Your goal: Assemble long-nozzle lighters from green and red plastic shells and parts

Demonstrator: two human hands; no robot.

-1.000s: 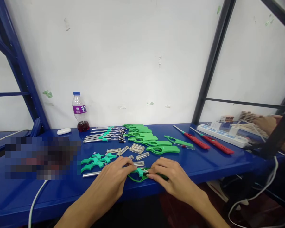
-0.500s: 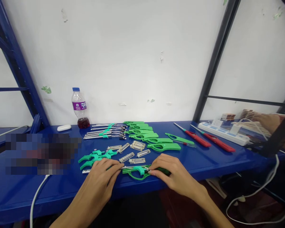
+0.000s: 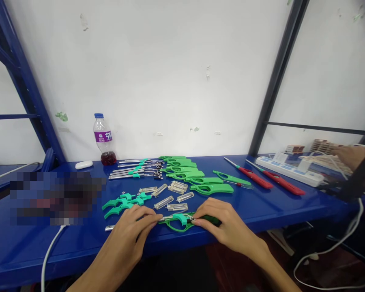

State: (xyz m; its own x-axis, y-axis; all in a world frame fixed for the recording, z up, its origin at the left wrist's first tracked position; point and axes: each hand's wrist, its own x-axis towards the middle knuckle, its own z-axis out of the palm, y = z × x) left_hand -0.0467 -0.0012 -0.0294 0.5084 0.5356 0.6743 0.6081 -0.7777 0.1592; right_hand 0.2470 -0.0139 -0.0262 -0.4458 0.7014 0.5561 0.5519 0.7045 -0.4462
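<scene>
My left hand point(image 3: 132, 233) is closed in a pinch around the metal lighter tube point(image 3: 110, 228), whose slotted tip sticks out to the left of the hand. The tube's other end lies against a green lighter handle shell point(image 3: 179, 229) at the table's front edge. A teal trigger point(image 3: 181, 219) sits over the shell's trigger loop. Closed over the shell's right part is my right hand point(image 3: 223, 221), thumb and forefinger together beside the trigger, near thin wires. Its fingers partly hide the shell and whatever small part they pinch.
Behind the hands lie clear fuel tanks point(image 3: 178, 207), teal triggers point(image 3: 115, 209), metal tubes with wires point(image 3: 127, 174) and green shells point(image 3: 214, 189). Red lighters point(image 3: 255, 178) and a power strip point(image 3: 288, 170) are right; a bottle point(image 3: 103, 140) stands back left. Another person's hand point(image 3: 349, 156) shows far right.
The metal tube's left tip has dropped slightly, and the tube and teal trigger now sit lower against the green shell. The view has shifted a little; both hands keep their hold.
</scene>
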